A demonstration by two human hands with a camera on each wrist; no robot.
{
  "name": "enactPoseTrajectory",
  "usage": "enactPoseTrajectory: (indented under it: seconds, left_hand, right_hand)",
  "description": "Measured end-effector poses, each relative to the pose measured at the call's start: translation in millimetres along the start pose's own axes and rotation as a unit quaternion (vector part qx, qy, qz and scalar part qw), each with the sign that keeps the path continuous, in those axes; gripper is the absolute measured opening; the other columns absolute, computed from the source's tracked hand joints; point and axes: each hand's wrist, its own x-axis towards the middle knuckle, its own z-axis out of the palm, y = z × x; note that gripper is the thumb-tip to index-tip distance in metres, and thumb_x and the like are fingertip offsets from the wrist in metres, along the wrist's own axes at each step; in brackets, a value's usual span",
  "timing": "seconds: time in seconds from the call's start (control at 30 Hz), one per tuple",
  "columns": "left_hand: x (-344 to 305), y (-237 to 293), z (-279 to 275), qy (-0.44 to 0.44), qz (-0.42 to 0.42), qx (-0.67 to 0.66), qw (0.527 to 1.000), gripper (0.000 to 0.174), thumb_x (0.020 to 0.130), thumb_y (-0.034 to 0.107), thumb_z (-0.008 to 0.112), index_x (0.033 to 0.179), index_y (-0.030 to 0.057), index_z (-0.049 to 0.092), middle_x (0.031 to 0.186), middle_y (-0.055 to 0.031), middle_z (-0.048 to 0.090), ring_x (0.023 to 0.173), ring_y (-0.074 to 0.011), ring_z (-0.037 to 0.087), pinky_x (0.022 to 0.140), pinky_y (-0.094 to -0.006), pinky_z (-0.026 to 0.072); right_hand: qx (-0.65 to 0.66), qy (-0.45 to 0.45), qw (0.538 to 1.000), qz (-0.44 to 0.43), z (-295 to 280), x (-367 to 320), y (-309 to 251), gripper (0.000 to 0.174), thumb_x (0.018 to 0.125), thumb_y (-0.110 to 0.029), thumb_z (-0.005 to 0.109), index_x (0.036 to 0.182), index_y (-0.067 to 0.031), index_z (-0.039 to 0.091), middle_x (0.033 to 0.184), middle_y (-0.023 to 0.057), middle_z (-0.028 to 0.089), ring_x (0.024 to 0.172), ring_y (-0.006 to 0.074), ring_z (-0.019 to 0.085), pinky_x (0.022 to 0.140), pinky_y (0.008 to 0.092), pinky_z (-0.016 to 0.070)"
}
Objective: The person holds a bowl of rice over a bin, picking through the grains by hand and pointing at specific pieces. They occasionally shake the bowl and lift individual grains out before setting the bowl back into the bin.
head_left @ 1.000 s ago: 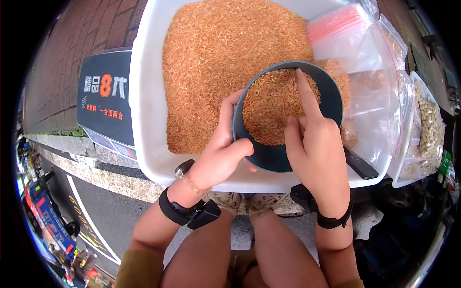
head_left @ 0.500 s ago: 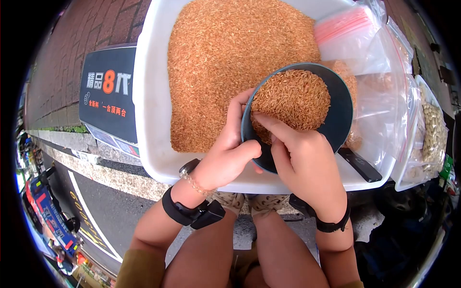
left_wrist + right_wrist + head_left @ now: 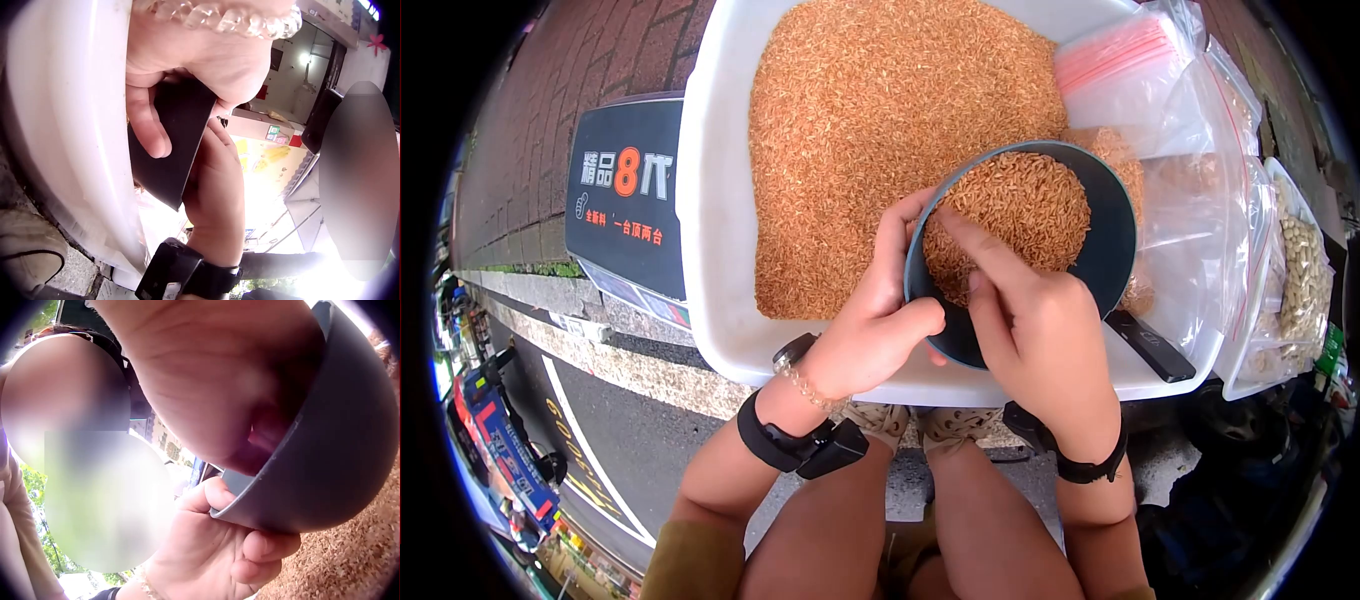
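The left hand [image 3: 878, 325] grips a dark blue-grey bowl [image 3: 1108, 245] by its left side, its thumb at the rim and its other fingers curled round the outside, as the right wrist view shows. The right hand [image 3: 1045, 325] reaches over the near side of the bowl, index finger straight and its tip at the reddish-brown grain [image 3: 1020, 210] inside, by the left rim; the thumb points into the bowl, and the remaining fingers are too hidden to tell. The bowl is tilted, over the near right part of a white plastic tub [image 3: 718, 330] that holds a broad heap of similar loose grain [image 3: 880, 150]. Clear plastic bags [image 3: 1190, 235] lie along the tub's right side, some with red strips. A black handle [image 3: 1150, 347] lies at the tub's near right corner; whether it joins the bowl cannot be told. A dark printed box [image 3: 625, 190] stands just beside the left edge.
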Motion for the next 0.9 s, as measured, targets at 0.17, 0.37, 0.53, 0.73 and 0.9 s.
enactPoseTrajectory:
  seconds: [0.17,0.37,0.53,0.73,0.9]
  left_hand:
    - [0,2,2,0.005,-0.001,-0.013,1.0,0.073,0.068,-0.005,0.041,0.132,0.0088,0.009,0.119,-0.0106,0.032,0.068,-0.0128,0.053,0.048,-0.0228,0.0474]
    - [-1,2,1,0.0,0.003,-0.001,1.0,0.073,0.068,-0.005,0.041,0.132,0.0092,0.009,0.12,-0.0101,0.031,0.073,-0.0131,0.054,0.048,-0.023,0.0479]
    - [-1,2,2,0.01,-0.01,-0.006,1.0,0.073,0.068,-0.004,0.041,0.132,0.0096,0.009,0.12,-0.0098,0.032,0.074,-0.0135,0.054,0.048,-0.0229,0.0476]
    - [0,0,2,0.005,-0.002,-0.015,1.0,0.073,0.068,-0.004,0.041,0.132,0.0107,0.009,0.119,-0.0094,0.034,0.072,-0.0139,0.054,0.047,-0.0231,0.047]
    - [-1,0,3,0.015,-0.005,-0.017,1.0,0.073,0.067,-0.004,0.041,0.132,0.0108,0.01,0.121,-0.0099,0.034,0.075,-0.0145,0.055,0.047,-0.0236,0.0483]
  right_hand:
    - [-0.017,0.033,0.988,0.153,-10,8,-14,0.046,0.073,-0.005,0.051,0.119,-0.0052,0.046,0.049,0.0139,0.051,0.045,0.0291,0.054,0.045,0.0368,0.0449]
    - [0.022,-0.014,0.999,0.026,-9,3,0,0.037,0.072,-0.003,0.052,0.108,-0.0086,0.054,0.053,0.0133,0.054,0.048,0.0287,0.055,0.047,0.0365,0.0446]
    - [0.023,0.08,0.981,0.177,-20,6,-10,0.046,0.075,-0.004,0.051,0.12,-0.0024,0.042,0.048,0.0141,0.05,0.044,0.0298,0.053,0.043,0.0362,0.0421]
    - [-0.013,-0.011,1.0,-0.017,-1,-3,2,0.039,0.07,-0.004,0.054,0.109,-0.0094,0.055,0.051,0.0112,0.052,0.045,0.0264,0.054,0.045,0.0347,0.0446]
    - [-0.022,0.059,0.989,0.137,-18,-1,-11,0.048,0.071,-0.004,0.053,0.118,-0.0026,0.045,0.049,0.0115,0.051,0.043,0.0274,0.054,0.044,0.0352,0.0442]
